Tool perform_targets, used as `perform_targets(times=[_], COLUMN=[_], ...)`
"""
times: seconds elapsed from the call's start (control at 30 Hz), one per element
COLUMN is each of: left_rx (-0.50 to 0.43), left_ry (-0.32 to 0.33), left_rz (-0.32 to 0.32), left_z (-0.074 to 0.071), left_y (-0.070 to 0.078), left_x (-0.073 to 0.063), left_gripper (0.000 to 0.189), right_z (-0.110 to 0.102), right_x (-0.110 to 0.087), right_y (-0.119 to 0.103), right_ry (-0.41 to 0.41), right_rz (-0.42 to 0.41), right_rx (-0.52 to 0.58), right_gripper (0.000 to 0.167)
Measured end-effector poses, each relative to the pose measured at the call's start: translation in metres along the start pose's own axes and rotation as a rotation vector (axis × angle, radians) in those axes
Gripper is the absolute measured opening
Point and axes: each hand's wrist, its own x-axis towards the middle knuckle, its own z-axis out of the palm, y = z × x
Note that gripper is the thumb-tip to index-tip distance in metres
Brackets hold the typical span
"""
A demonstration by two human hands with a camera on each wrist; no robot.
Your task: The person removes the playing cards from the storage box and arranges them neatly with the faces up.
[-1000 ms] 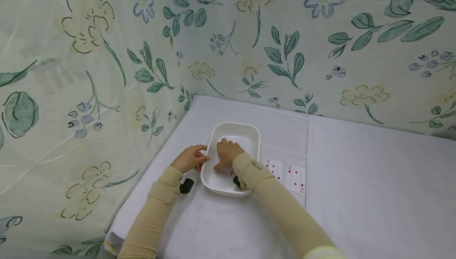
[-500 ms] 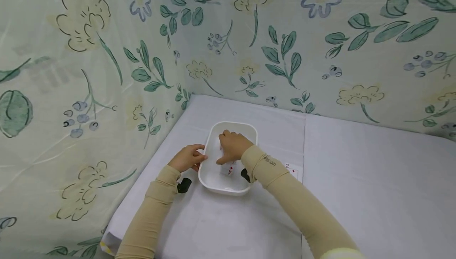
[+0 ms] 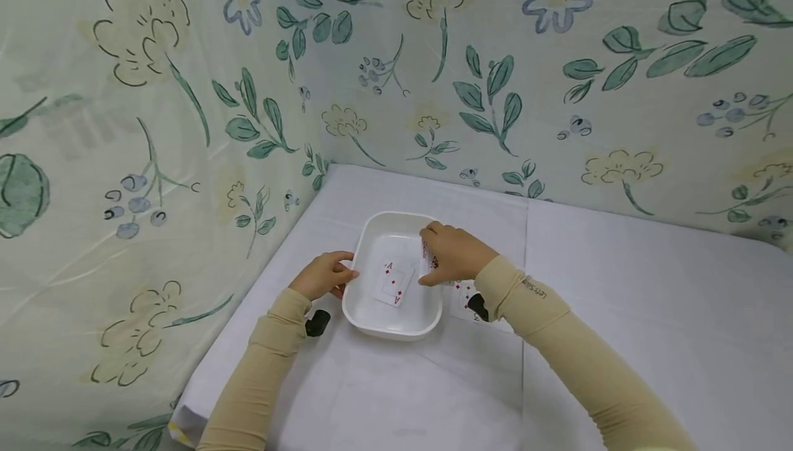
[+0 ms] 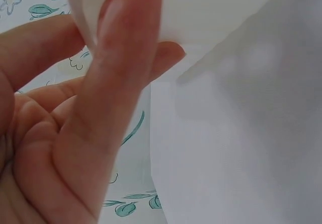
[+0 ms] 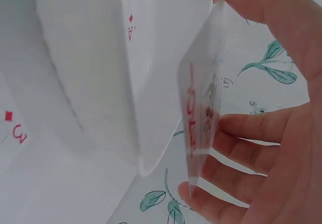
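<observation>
A white fabric wall printed with green leaves and yellow and blue flowers (image 3: 396,38) stands behind the white cloth-covered worktop (image 3: 396,396). Two beige sleeves (image 3: 254,375) reach in from 7 and 5 o'clock. Between the hands sits a glossy white rectangular tray with rounded corners and raised walls (image 3: 390,332). At its 9 o'clock side, the left hand (image 3: 319,275) grips the rim between thumb and fingers; at 3 o'clock, the right hand (image 3: 458,253) has its grip closed on a thin white playing card with a dark figure (image 5: 196,98), thumb at one end and fingers along the other. That card is tilted on edge beside the tray's rim, its red lettering blurred but apparently JOKER. Inside the tray, near the clock's centre, a white ace of diamonds (image 3: 394,284) lies face up, slightly slanted, its red marks clear. Outside, toward 4 o'clock, a white three of diamonds (image 3: 460,303) lies partly hidden by the right hand and wrist. Small black wrist devices (image 3: 318,323) show at both cuffs.
</observation>
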Motion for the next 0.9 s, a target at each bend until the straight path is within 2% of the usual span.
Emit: perform_targets(times=[0.23,0.5,0.73,0.9], left_rx=[0.008,0.021,0.004,0.004], left_ry=[-0.002,-0.005,-0.018,-0.012], left_rz=[-0.003,-0.022,-0.012,-0.016], left_z=[-0.001,-0.002,-0.002,-0.002], left_y=[-0.001,-0.001,-0.001,0.000], left_x=[0.000,0.000,0.000,-0.001], left_gripper=[0.046,0.045,0.046,0.047], right_z=[0.005,0.028,0.050,0.062], right_x=[-0.039,-0.089,-0.131,-0.149], right_y=[0.033,0.072,0.094,0.101], right_ry=[0.028,0.001,-0.016,-0.018], right_rz=[0.036,0.159,0.237,0.254], right_rx=[0.023,0.044,0.057,0.078], right_gripper=[0.084,0.083,0.083,0.084])
